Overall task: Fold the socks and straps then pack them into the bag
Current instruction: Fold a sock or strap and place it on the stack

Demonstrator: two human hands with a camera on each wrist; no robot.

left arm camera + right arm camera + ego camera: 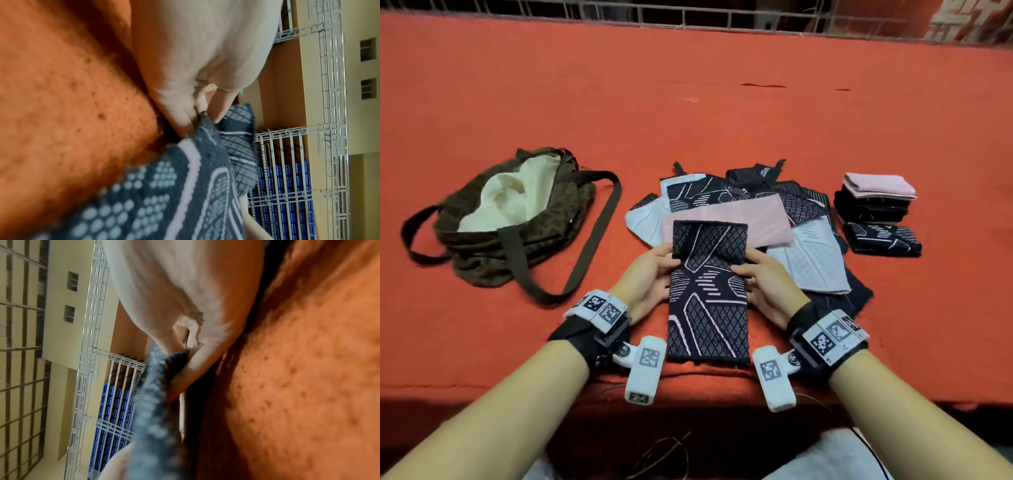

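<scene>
From overhead, the left hand (650, 277) and right hand (763, 281) pinch a dark patterned strap (709, 301) at its sides, its far end folded over, on the red table (688, 102); the bag (510, 219) gapes leftward. Left wrist: fingers (180, 116) nip the strap's edge (185, 186). Right wrist: fingers (195, 363) clamp the strap (156, 402).

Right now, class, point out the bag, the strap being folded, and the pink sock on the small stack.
bag (482, 240): head view, on its brown near side.
strap (709, 308): head view, on its flat middle.
pink sock (878, 185): head view, on its top face.
</scene>
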